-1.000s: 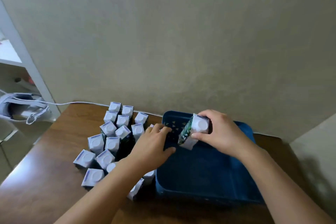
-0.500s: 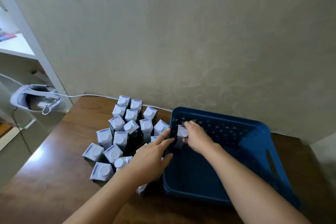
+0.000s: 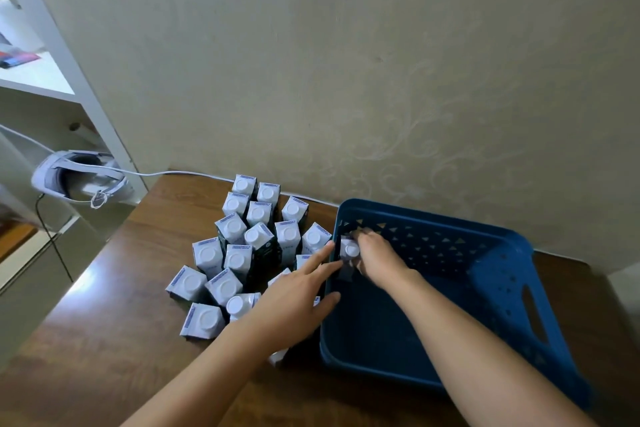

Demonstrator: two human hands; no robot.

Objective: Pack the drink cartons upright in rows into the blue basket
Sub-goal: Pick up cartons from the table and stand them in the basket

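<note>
A blue basket [image 3: 498, 274] sits on the brown table at the right. Inside its far-left corner stands one white-topped drink carton [image 3: 348, 248], upright, with my right hand [image 3: 379, 260] gripping it from the right. My left hand [image 3: 298, 302] lies with straight fingers against the basket's left rim, above a group of several cartons [image 3: 239, 253] that stand upright on the table left of the basket. Some cartons are hidden under my left hand and forearm.
The wooden table [image 3: 104, 340] meets a beige wall at the back. A white headset [image 3: 78, 180] with a cable lies on a lower shelf at the left, beside a white shelf unit [image 3: 65, 55]. The table's left edge runs diagonally.
My right hand has carried the carton from above the basket down into its far-left corner. The left hand has stayed at the basket's left rim. The camera has shifted.
</note>
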